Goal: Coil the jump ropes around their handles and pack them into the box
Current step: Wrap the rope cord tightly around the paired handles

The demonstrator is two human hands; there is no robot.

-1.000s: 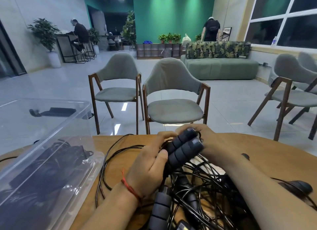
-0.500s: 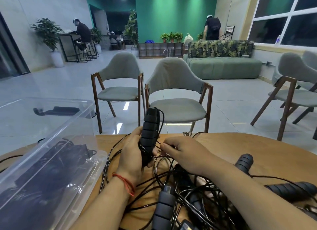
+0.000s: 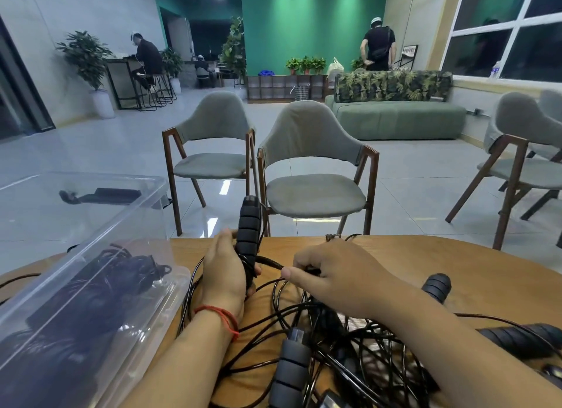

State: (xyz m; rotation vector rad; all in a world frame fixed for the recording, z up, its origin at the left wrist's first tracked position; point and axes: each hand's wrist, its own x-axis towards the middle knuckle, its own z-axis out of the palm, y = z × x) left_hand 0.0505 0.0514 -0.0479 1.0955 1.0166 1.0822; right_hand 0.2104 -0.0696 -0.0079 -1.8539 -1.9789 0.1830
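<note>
Handles (image 3: 249,228) black and ribbed; cords (image 3: 270,261) thin, glossy, tangled.

Green wall (image 3: 310,24), glossy tiled floor (image 3: 106,146), grey chairs (image 3: 313,164), green sofa (image 3: 398,118).

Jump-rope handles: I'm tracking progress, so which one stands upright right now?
The black ribbed handle gripped by the left hand; the grey handle and the others lie on the table.

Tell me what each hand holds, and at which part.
The left hand grips an upright handle at its lower end. The right hand pinches the rope just beside that handle.
</note>
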